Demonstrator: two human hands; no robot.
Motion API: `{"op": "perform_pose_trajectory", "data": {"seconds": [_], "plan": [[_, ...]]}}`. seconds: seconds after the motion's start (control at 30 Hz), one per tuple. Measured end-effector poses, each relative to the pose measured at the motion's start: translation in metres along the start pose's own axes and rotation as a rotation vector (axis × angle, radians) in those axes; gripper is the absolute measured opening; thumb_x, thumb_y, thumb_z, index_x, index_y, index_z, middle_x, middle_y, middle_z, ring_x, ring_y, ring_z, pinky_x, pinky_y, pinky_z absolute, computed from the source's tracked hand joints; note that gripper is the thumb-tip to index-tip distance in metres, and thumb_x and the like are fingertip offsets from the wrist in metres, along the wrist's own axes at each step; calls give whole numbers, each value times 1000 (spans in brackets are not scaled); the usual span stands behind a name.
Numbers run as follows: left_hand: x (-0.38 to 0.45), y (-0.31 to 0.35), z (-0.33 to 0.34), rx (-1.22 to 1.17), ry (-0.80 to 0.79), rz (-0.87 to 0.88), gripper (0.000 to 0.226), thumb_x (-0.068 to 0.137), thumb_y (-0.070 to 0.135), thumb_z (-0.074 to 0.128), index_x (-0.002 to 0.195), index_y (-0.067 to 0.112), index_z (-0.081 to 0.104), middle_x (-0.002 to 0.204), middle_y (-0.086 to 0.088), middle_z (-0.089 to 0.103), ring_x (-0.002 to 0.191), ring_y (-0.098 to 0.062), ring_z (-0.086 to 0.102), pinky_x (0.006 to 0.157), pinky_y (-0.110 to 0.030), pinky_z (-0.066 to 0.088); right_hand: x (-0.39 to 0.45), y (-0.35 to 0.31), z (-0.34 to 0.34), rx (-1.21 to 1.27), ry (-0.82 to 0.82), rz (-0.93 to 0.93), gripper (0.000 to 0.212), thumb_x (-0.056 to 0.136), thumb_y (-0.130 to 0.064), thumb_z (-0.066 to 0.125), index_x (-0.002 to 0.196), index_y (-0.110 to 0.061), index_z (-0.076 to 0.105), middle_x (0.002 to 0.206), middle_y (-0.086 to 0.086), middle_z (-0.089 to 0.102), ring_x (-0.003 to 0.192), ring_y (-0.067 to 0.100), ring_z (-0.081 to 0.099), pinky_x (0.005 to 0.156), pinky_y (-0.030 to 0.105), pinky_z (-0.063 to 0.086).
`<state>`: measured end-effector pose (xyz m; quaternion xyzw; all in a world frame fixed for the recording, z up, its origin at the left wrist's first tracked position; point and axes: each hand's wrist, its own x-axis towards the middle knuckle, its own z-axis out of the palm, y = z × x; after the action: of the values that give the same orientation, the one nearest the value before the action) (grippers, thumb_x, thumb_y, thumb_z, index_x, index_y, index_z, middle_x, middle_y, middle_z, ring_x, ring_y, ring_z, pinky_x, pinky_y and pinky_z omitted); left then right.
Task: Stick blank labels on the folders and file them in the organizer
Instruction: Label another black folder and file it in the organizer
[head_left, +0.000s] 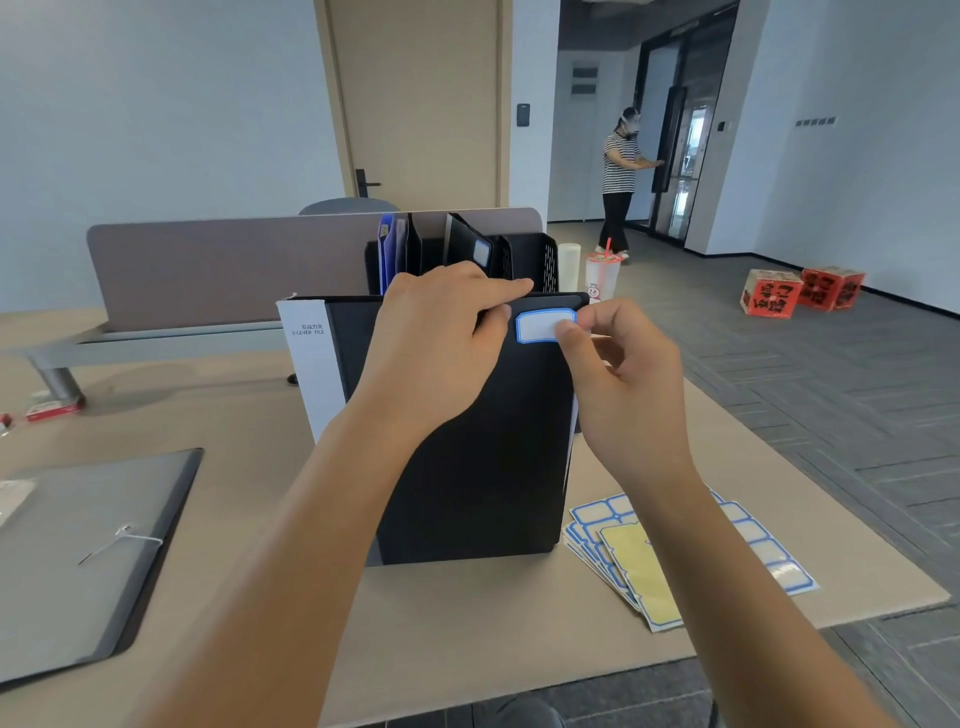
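Holding: left hand (441, 343) grips the top edge of the black folder (467, 467), fingers curled over it, thumb on the front
Pressing: right hand (618, 379) pinches the blue-bordered label (540, 326) near the folder's top right corner
Folder: upright on the bench (467, 639), white spine at left
Label sheets: (639, 561) fanned flat on the bench, just right of the folder
Organizer: black organizer (530, 260) behind the folder, holding blue and black folders
Grey folder: (88, 561) flat at left
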<state>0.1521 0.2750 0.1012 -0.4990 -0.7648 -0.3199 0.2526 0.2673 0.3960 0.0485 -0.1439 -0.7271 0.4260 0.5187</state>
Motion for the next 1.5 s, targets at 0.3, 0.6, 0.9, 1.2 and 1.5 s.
{"op": "perform_pose_trajectory", "data": {"seconds": [0.3,0.6,0.9,1.2,1.5], "plan": [[0,-4,-2,29,-38,29,43,102,16,50,139,34,62,100,8,67,86,-10,57,88,-38,50,1,-4,4,12,29,27,14,105,-22,64,95,-12,67,72,-6,59,59,4,48,57,12,36],[-3,0,0,20,11,9,37,99,41,60,136,37,63,101,11,67,88,-8,57,92,-39,48,1,-4,4,16,27,29,13,105,-22,65,95,-14,68,78,8,67,65,11,53,58,19,40],[-3,3,2,17,45,1,37,98,43,62,134,36,65,103,9,70,90,-9,59,91,-43,51,2,-3,4,47,24,50,14,105,-23,65,96,-13,68,73,7,64,61,8,48,57,16,38],[-3,3,3,24,47,-7,36,98,41,62,134,36,65,103,8,70,92,-10,60,93,-43,50,3,-1,2,33,12,37,14,105,-24,65,94,-15,69,75,9,64,64,10,48,60,19,38],[-3,2,3,12,44,-19,36,98,41,63,134,37,65,103,8,70,93,-11,60,93,-44,51,5,1,2,25,-1,22,16,106,-25,65,93,-15,66,67,1,55,58,9,40,56,20,32]]}}
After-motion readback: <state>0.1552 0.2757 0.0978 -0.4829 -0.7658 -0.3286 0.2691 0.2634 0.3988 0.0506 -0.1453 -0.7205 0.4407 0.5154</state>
